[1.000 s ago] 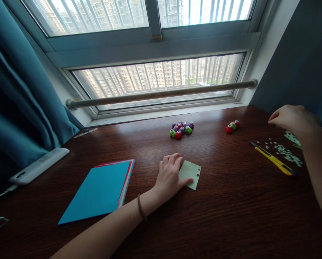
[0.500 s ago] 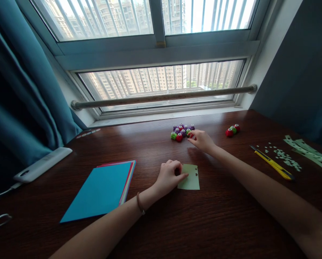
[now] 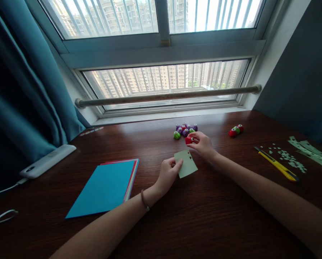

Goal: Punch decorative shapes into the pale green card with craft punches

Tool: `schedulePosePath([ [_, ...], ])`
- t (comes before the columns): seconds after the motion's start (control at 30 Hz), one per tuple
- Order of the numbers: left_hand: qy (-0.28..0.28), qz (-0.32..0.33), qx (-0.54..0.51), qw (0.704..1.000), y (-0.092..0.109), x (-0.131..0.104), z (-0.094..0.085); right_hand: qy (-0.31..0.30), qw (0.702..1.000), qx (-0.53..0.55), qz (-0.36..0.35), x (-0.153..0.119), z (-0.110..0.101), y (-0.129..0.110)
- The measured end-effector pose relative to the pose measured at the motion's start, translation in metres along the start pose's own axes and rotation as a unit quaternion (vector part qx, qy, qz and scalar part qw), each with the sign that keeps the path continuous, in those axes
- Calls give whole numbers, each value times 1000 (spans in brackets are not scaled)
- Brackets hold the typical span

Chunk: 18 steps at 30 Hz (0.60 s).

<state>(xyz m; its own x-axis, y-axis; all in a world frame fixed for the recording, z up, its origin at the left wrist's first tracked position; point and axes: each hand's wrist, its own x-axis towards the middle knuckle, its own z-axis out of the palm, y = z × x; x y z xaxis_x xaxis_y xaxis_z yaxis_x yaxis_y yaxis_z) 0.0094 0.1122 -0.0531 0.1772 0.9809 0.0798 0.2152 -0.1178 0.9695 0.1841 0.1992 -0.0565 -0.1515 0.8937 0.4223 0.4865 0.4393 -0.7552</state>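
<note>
My left hand pinches the left side of a small pale green sheet of paper, tilted up off the table. Small punched holes show near its top right corner. Between the thumb and fingers of my right hand is a red craft punch, just beyond the paper. Behind that hand stands a cluster of small punches in purple, red and green, among them a green punch at the front left and a purple punch.
Left of my arm lies a stack of coloured paper. A white power bank or phone with a cable is farther left. To the right are more punches, a yellow utility knife, paper bits and cut strips.
My left hand has lifted and turned the green paper. My right hand has taken the red punch from the front of the cluster and drawn it towards the paper.
</note>
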Motion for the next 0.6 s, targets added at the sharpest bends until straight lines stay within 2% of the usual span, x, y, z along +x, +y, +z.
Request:
schedulePosePath([
  [0.07, 12, -4, -34, 999, 3, 0, 0, 3, 996, 86, 11, -26, -15, -8],
  [0.1, 16, -4, -49, 999, 4, -1, 0, 7, 986, 164, 34, -39, -21, -12],
  [0.17, 20, -5, -69, 997, 5, -1, 0, 5, 951, 290, 104, -62, -31, -18],
  [0.23, 20, -8, -85, 996, 6, -2, 0, -17, 918, 357, 172, -79, -38, -22],
  [0.33, 15, -16, -112, 993, 7, -3, 1, -56, 903, 377, 201, -90, -40, -25],
  [0.5, -1, -26, -111, 993, 8, -4, 1, -91, 915, 361, 155, -91, -37, -25],
  [0.6, -11, -30, -86, 996, 9, -6, 1, -85, 919, 357, 142, -91, -34, -24],
])
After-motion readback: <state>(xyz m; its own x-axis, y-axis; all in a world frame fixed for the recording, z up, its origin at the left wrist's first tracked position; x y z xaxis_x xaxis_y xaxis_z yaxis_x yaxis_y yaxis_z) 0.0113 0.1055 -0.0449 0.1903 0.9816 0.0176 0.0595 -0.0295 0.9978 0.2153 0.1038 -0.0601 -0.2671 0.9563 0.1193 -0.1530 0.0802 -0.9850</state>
